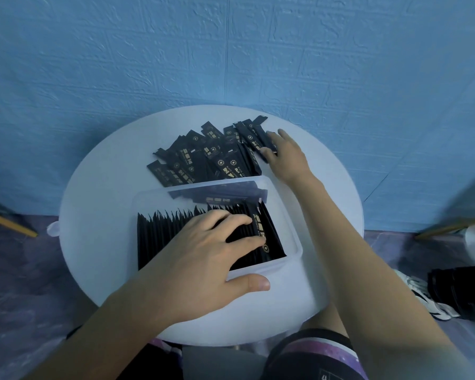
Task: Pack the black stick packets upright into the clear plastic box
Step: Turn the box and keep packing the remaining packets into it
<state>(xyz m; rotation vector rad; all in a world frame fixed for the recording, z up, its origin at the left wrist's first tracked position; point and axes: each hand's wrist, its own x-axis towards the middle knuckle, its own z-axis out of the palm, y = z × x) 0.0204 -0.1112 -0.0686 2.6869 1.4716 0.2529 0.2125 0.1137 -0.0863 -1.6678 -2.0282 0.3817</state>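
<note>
A clear plastic box (292,229) sits on the round white table (99,204). Inside it stands a row of black stick packets (159,237) on edge, filling the left and middle. My left hand (203,250) lies on that row, fingers spread over the packets and pressing them, thumb outside the near wall. Behind the box lies a loose pile of black packets (203,157) with gold print. My right hand (285,154) reaches to the pile's right end and pinches a packet (261,141) there between thumb and fingers.
A blue textured wall rises right behind the table. Wooden chair legs (11,224) show at the left and right edges. On the floor at the right lie a black object (461,289) and some white pieces. My knee is under the table's near edge.
</note>
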